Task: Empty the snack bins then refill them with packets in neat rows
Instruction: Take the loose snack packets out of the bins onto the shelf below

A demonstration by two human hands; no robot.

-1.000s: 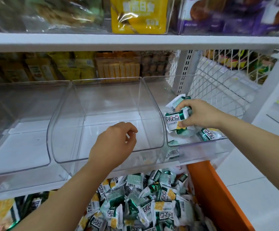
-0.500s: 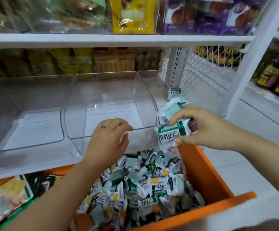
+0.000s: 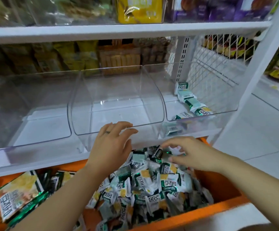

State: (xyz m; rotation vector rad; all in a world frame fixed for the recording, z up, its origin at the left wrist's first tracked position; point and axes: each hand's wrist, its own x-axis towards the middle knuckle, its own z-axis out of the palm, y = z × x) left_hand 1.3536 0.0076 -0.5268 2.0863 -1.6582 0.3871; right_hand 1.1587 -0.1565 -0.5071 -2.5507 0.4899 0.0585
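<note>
Most packets lie heaped in the orange crate. A few sit in the right bin, above the crate's right end. The right hand hovers just over the heap, fingers loose and gripping nothing, likely between loads. The left hand, open, reaches the empty middle bin above the crate, probably to steady it.

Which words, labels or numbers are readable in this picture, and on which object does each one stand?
Small white-and-green snack packets in the orange plastic crate: bold dark Korean-looking letters, too blurred to quote.
Large flat yellow-and-green packet at the crate's left: similar letters, unreadable.
Yellow bag on the top shelf: pale characters, blurred.
Purple packs beside it: nothing legible.
Nothing can be quoted with certainty.
</note>
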